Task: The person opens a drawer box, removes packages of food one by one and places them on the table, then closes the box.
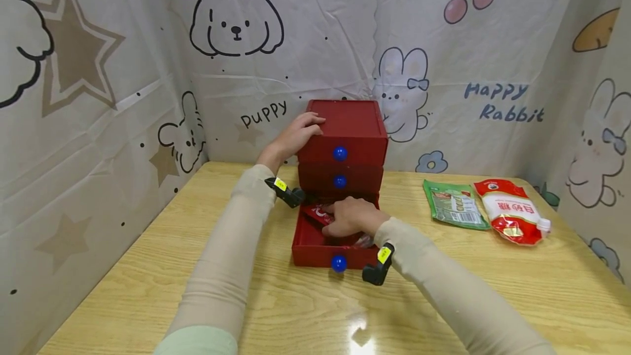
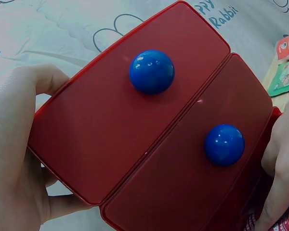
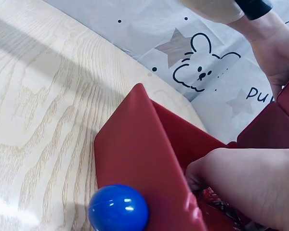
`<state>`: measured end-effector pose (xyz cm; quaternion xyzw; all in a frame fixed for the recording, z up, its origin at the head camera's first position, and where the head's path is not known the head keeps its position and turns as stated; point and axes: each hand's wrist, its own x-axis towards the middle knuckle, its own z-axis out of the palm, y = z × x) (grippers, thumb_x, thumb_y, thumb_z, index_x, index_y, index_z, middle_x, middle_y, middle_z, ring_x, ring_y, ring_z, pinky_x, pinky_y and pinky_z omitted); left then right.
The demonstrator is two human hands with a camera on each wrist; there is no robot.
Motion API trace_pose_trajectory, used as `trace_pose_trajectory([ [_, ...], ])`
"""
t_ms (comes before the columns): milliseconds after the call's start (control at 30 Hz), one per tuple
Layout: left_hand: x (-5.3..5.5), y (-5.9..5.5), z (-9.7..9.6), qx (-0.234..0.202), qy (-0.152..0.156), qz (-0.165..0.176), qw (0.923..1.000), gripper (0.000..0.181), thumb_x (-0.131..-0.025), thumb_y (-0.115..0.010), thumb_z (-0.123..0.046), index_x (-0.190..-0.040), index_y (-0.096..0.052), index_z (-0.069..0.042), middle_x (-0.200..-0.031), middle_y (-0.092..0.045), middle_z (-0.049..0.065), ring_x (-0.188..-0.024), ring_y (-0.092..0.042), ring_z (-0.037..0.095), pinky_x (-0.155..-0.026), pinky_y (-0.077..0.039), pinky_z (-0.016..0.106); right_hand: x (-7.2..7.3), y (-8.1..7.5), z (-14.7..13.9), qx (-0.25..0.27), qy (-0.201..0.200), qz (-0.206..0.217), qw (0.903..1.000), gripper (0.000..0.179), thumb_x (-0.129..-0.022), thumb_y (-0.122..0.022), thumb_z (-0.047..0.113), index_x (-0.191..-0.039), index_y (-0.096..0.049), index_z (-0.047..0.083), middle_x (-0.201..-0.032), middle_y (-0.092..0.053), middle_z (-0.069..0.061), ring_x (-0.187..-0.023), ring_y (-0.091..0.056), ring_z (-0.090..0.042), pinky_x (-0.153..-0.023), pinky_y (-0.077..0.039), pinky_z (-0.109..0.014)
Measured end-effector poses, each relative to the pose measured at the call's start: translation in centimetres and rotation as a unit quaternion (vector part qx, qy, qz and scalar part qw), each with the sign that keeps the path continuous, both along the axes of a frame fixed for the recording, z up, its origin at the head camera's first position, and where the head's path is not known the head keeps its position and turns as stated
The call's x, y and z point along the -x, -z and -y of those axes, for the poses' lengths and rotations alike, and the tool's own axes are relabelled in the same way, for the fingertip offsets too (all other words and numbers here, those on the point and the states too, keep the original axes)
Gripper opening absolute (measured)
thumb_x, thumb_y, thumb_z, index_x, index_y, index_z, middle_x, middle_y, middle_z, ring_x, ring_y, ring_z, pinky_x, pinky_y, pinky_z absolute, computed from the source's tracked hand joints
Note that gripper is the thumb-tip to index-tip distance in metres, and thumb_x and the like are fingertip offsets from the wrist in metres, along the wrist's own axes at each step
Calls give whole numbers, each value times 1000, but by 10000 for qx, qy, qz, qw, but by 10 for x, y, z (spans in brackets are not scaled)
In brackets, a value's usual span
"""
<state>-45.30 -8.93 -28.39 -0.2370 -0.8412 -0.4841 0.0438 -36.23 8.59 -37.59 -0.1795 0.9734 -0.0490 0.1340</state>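
Observation:
A red drawer cabinet (image 1: 347, 119) with round blue knobs stands on the table, its bottom drawer (image 1: 315, 256) pulled out. At the cabinet's upper left corner, my left hand (image 1: 298, 133) grips it, with fingers over the top and along the side. My right hand (image 1: 355, 217) reaches down into the drawer and holds a shiny red packet (image 1: 317, 213) near the drawer's left side. White print shows on the packet, and part of it is hidden under the fingers. Beneath the right wrist, something clear and crinkled (image 1: 365, 241) lies in the drawer.
To the right on the wooden table (image 1: 158, 267) lie a green packet (image 1: 453, 205) and a red and white pouch (image 1: 512, 210) with a white cap. A patterned cloth (image 1: 335, 26) hangs close behind the cabinet. The upper two drawers (image 2: 149, 110) are closed.

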Motion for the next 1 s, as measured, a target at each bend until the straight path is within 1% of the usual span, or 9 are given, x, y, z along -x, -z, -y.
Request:
trace_pose_trajectory([
  [167, 2, 1, 0, -11, 1, -36, 10000, 47, -101, -51, -16, -144, -58, 0, -161, -36, 11, -149, -29, 27, -120, -25, 42, 0, -6, 0, -31, -153, -88, 9998, 71, -91, -69, 51, -155, -51, 28, -132, -63, -10, -105, -59, -27, -92, -51, -48],
  [400, 12, 5, 1, 100, -15, 19, 9999, 46, -102, -51, -16, -146, -58, -2, -161, -36, 9, -149, -28, 24, -120, -24, 39, -3, -11, -1, -67, -233, -74, 9997, 71, -91, -70, 52, -155, -51, 28, -131, -63, -10, -101, -58, -26, -90, -51, -46],
  [500, 13, 6, 1, 84, 3, 35, 10000, 46, -102, -51, -15, -146, -58, -2, -162, -35, 9, -149, -28, 24, -120, -23, 38, -4, -13, -1, -114, -269, -87, 9995, 72, -90, -70, 52, -155, -51, 29, -131, -64, -10, -101, -59, -26, -89, -52, -46],
  [600, 11, 4, 0, 10, 33, 26, 10000, 47, -100, -52, -15, -145, -58, 0, -161, -36, 10, -149, -28, 25, -120, -22, 38, -6, -15, -1, -169, -323, -142, 9992, 71, -90, -69, 53, -155, -52, 29, -132, -64, -9, -104, -60, -26, -90, -52, -46],
  [733, 4, 1, -1, -48, 28, -7, 10000, 48, -99, -51, -16, -144, -58, 0, -161, -36, 11, -149, -29, 26, -120, -23, 40, -9, -20, -2, -234, -370, -188, 9989, 70, -90, -68, 54, -155, -52, 30, -134, -63, -10, -108, -60, -27, -90, -51, -48],
  [800, 3, 1, -1, -38, 24, -25, 10000, 48, -100, -51, -16, -144, -58, 0, -161, -36, 11, -148, -29, 27, -120, -24, 40, -11, -23, -3, -237, -393, -197, 9987, 70, -90, -68, 53, -155, -52, 30, -135, -63, -11, -111, -60, -28, -91, -51, -49],
  [1000, 3, 2, 0, -27, 58, -36, 10000, 47, -101, -50, -16, -144, -58, 0, -161, -36, 12, -148, -29, 28, -119, -25, 42, -15, -29, -7, -277, -514, -164, 9982, 68, -92, -66, 53, -155, -52, 30, -140, -61, -10, -120, -57, -30, -100, -48, -50],
])
